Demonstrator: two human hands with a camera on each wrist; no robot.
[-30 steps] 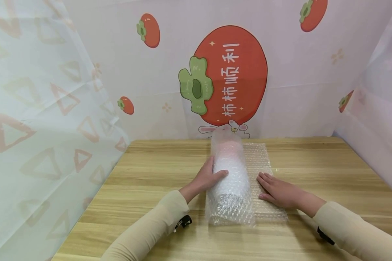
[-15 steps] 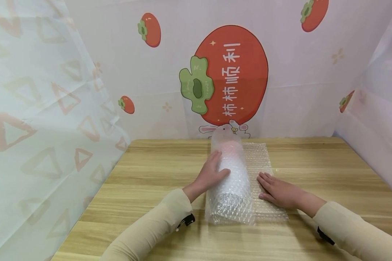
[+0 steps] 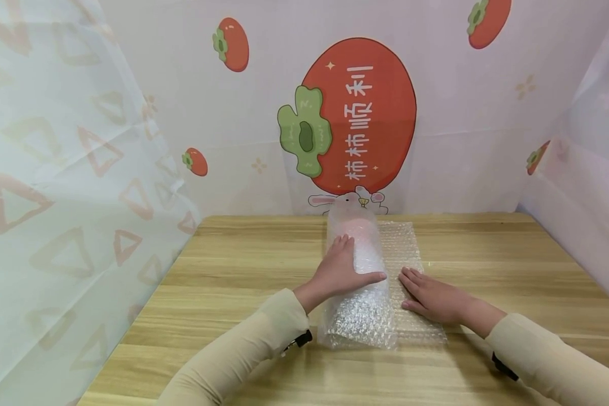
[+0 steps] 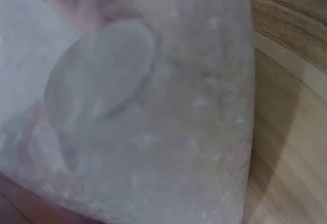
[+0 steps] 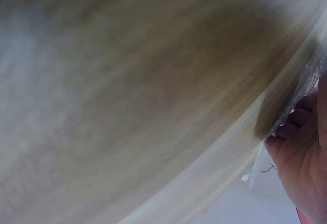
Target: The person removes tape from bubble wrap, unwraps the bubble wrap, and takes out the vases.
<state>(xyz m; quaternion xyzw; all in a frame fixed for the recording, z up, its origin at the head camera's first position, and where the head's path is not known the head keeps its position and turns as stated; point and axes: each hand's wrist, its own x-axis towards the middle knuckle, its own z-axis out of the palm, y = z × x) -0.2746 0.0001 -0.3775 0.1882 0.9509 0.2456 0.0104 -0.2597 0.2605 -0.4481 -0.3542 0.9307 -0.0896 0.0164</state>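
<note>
With left hand (image 3: 340,270) spread, has shifted farther over the wrapped roll (image 3: 368,258), probably smoothing it, with right hand (image 3: 432,299) flat alongside.

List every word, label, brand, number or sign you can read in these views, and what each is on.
"柿柿顺利": white characters running sideways, bottom to top, on the large red printed persimmon on the pale fabric backdrop.
Small pale marks on its green leaf cap: too small to read.
Clear plastic bubble wrap: no readable text.
Both wrist views: none readable.
</note>
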